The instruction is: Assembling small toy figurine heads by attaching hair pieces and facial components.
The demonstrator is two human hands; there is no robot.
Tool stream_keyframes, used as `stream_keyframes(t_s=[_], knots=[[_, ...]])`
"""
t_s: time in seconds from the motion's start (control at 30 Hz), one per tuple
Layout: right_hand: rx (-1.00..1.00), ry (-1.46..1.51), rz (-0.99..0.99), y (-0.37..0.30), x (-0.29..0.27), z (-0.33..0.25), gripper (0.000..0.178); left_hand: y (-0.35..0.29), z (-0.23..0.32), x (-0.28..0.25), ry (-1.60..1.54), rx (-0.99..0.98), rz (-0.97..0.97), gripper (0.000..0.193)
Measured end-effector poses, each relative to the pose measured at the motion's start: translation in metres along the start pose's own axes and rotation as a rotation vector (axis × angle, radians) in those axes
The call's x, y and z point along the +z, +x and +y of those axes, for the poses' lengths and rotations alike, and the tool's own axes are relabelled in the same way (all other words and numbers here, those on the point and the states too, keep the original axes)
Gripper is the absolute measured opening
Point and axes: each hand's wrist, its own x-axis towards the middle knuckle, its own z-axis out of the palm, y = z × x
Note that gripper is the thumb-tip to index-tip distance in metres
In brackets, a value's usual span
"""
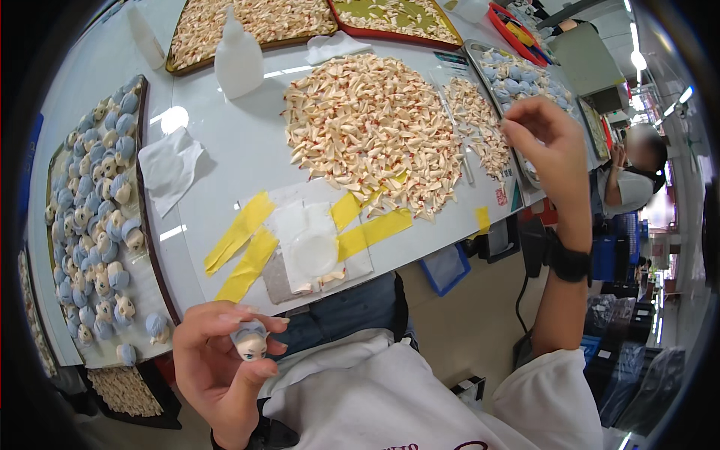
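Left hand: my thumb and fingers are clamped on a small doll head with blue-grey hair, held clear of the table's near edge, its painted face turned up. Beyond it, yellow tape strips lie on the tabletop beside a round white disc. To my left, a dark-rimmed tray bears many similar heads; a white cloth lies just beside it. Right hand: raised near the right-hand metal tray of blue-haired heads, thumb and forefinger tips close together; I cannot tell whether anything sits between them. Mid-table: a broad heap of red-tipped cream pieces. Farther off, a translucent squeeze bottle stands before a tray of cream pieces. Far right: a seated co-worker.
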Motion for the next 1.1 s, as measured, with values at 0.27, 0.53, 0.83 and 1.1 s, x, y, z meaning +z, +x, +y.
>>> stream_keyframes(t_s=[0.27, 0.53, 0.83, 1.1], knots=[[-0.053, 0.598, -0.069, -0.044, 0.020, -0.036, 0.016, 0.004, -0.010, -0.016, -0.259, 0.011, -0.194, 0.039], [-0.039, 0.727, -0.237, -0.051, 0.056, -0.074, 0.018, 0.008, -0.020, -0.026, -0.238, 0.184, -0.270, 0.045], [-0.214, 0.333, -0.392, -0.033, 0.081, -0.102, 0.017, 0.001, -0.013, -0.027, -0.368, 0.049, -0.128, 0.033], [-0.424, 0.050, -0.374, -0.028, 0.090, -0.114, 0.017, 0.005, -0.014, -0.028, -0.239, 0.066, -0.238, 0.041]])
